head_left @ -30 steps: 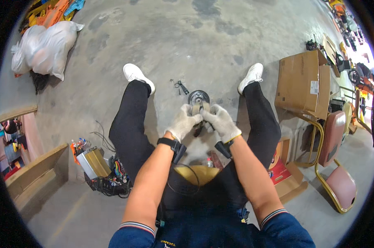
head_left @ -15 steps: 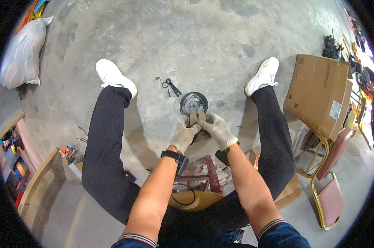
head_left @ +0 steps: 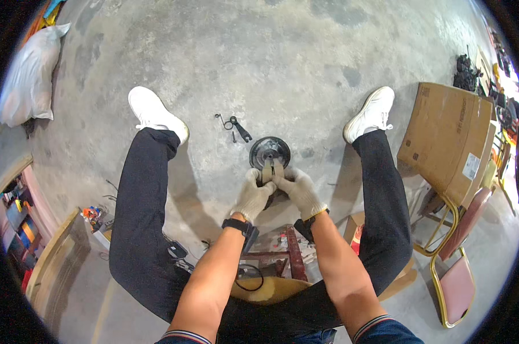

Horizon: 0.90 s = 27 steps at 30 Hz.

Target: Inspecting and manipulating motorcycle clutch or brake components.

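Note:
Between my feet is a round black disc-shaped part (head_left: 270, 148), dished, with a raised centre. My left hand (head_left: 252, 194), in a pale knitted glove, is closed at its near side, one finger reaching up to the centre. My right hand (head_left: 297, 192), gloved alike, closes in from the other side, its fingertips touching the left ones. Below the disc a dark part shows between the hands, mostly hidden by them. Beyond the disc to the left, a black fork-ended lever (head_left: 242, 129), a wire spring (head_left: 227, 124) and a small bolt (head_left: 233, 137) lie on the concrete floor.
A large cardboard box (head_left: 443, 137) rests by a gold-framed chair (head_left: 458, 286) at right. A stuffed white sack (head_left: 34, 80) lies far left, above a wooden frame (head_left: 54, 246). Beneath me are a dark red metal frame (head_left: 295, 252) and black cable (head_left: 262, 276).
The view has shifted slightly, so the floor things sit a little lower. My fingertips have moved a little apart over the disc's centre; both hands remain at the disc.

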Motion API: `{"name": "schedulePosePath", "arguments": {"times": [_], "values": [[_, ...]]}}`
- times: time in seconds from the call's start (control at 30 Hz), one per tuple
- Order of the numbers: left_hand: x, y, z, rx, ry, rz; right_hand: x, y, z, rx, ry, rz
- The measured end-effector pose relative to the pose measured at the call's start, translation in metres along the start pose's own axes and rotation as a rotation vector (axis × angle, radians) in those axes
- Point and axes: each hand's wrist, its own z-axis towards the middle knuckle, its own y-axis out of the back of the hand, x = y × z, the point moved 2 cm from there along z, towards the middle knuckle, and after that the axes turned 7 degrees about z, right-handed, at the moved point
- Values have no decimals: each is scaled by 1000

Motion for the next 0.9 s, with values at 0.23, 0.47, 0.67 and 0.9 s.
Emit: {"name": "schedulePosePath", "arguments": {"times": [0.23,0.47,0.67,0.9], "values": [[-11,3,23,-13,76,40,23,-1,19,-63,-90,-118],[-5,-5,34,-38,12,-14,37,-3,20,-76,-40,-118],[-11,-1,38,-34,19,-107,45,-7,26,-95,4,-279],[-11,-2,44,-14,35,-124,39,-4,32,-73,-53,-117]]}}
